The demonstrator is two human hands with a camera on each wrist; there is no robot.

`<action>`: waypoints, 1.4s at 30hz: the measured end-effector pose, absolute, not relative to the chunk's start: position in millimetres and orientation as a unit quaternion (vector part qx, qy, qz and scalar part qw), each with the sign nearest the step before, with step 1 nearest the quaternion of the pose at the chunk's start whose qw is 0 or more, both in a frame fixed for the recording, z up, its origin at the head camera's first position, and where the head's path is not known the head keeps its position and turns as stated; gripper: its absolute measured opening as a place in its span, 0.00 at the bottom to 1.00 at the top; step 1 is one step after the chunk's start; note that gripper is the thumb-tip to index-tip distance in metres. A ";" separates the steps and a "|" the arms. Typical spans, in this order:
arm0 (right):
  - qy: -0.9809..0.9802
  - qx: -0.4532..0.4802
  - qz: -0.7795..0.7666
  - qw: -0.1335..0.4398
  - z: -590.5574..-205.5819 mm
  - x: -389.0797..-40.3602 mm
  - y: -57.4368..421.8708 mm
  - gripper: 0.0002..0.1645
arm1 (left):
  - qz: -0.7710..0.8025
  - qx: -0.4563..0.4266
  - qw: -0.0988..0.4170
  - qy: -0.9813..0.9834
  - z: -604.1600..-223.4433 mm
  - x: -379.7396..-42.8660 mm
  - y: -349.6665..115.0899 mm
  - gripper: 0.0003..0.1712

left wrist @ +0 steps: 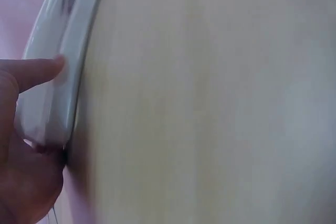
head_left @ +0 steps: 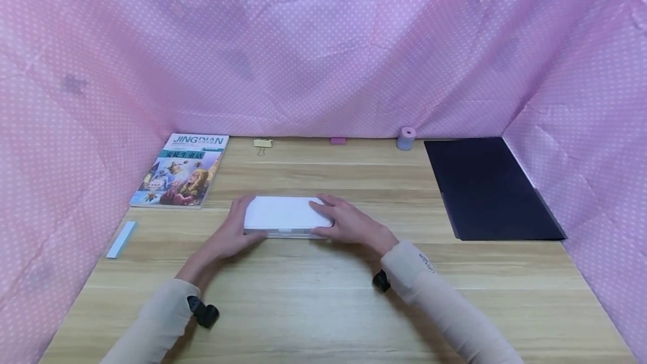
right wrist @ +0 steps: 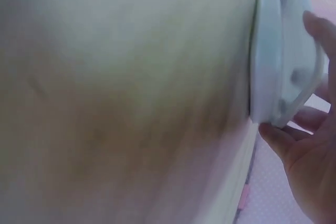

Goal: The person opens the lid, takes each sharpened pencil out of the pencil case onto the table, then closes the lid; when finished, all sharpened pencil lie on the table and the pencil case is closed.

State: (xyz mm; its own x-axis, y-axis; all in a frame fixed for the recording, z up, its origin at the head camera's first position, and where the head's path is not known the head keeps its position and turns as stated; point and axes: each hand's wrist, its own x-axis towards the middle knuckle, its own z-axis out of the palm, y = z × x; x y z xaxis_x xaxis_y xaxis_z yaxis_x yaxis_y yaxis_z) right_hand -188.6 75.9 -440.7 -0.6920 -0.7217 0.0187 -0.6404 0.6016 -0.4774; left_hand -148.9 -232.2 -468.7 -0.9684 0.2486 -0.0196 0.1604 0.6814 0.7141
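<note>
Pink cloth with pale dots [head_left: 323, 44] hangs behind and on both sides of a wood-grain table [head_left: 323, 302]. Near the middle of that table is a flat white case [head_left: 285, 212], its long side facing the person; taking it as the centre of a clock, with twelve pointing away from the person, the other objects spread around it. A seam runs along its near side, with a small tab at about the middle, and both wrist views show the groove between its two layers. At nine o'clock the left hand [head_left: 237, 232] grips the case's end, thumb along the near side and fingers round the end. At three o'clock the right hand [head_left: 349, 222] holds the opposite end, thumb at the near edge and a finger over the white top. Whether the case rests fully on the wood cannot be told. Light sleeves [head_left: 167, 310] cover both forearms, and a black wrist device [head_left: 204, 313] shows at each cuff. A magazine [head_left: 179, 170] with a colourful cover lies at ten o'clock, and a pale blue strip [head_left: 121, 239] slightly below nine. Along the back edge stand out a yellow binder clip [head_left: 263, 143] between eleven and twelve, a small pink block [head_left: 337, 140] at one, and a pink and blue-violet cylinder [head_left: 406, 138] with a hole in its top at two. Just above three, well beyond the right hand, lies a black folder [head_left: 492, 190].
</note>
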 end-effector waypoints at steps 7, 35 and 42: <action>0.876 -0.278 -0.374 0.126 -438.4 -208.3 73.9 0.38 | 0.458 0.111 0.066 0.880 -467.9 -152.2 -241.4 0.61; 0.847 -0.225 -0.481 0.002 -437.4 -212.3 49.1 0.19 | 0.337 0.096 0.139 0.926 -444.4 -162.5 -241.6 0.69; 0.881 -0.304 -0.343 0.118 -442.5 -201.6 44.1 0.19 | 0.338 0.097 0.140 0.926 -445.8 -162.0 -241.8 0.69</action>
